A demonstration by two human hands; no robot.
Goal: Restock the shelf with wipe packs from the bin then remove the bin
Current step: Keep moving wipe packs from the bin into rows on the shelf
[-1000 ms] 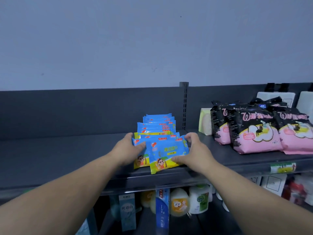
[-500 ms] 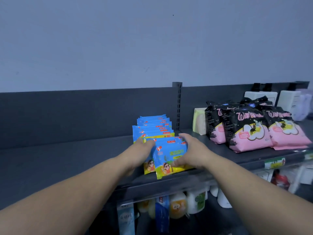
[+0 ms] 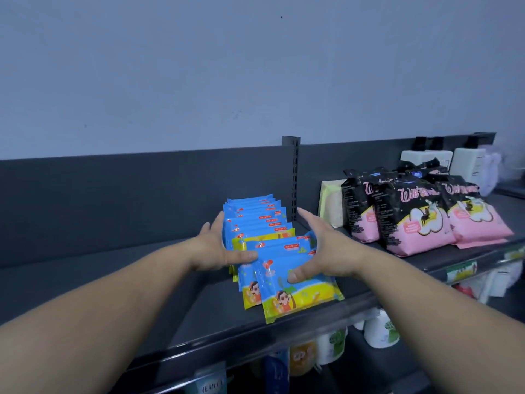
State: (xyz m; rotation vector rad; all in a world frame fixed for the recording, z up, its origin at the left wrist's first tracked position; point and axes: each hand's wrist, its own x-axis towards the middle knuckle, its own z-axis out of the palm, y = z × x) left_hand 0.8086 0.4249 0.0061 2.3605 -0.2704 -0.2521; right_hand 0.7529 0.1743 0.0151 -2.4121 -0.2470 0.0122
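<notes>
Head view: left hand (image 3: 216, 248) and right hand (image 3: 326, 251) bracket the wipe packs (image 3: 255, 220) on the shelf (image 3: 216, 317), fingers straight, thumbs pressing the front pack. Step: squaring the row. Next: remove the bin, which is not visible.

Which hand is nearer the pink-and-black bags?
Right. The right hand sits just left of the pink-and-black bags; the left hand is farther left, beyond the wipe packs.
</notes>
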